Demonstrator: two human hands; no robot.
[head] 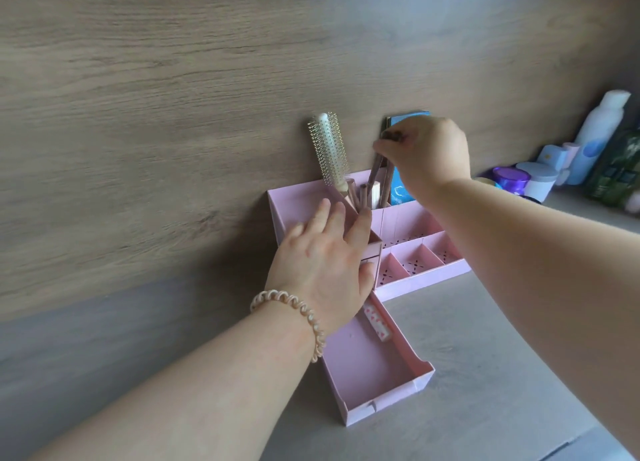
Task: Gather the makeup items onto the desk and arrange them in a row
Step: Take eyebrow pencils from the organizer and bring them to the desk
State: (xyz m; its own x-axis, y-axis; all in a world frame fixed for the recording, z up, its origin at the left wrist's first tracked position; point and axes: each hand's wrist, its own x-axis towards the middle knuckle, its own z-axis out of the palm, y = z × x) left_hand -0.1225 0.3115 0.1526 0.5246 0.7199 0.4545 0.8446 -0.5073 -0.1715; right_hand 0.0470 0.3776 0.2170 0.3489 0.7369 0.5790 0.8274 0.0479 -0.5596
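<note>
A pink cardboard organizer stands on the grey desk against the wood wall. Its back compartment holds a round hairbrush, several brown makeup pencils and a blue box. My right hand pinches the tops of two brown pencils above that compartment. My left hand, with a coiled band on the wrist, rests on the organizer's left block with straight fingers. A pulled-out pink drawer below holds a small white tube with red hearts.
Several bottles and jars stand at the right along the wall: a tall white-blue bottle, a purple-lidded jar, a white jar and a dark green bottle. Grey desk surface lies in front.
</note>
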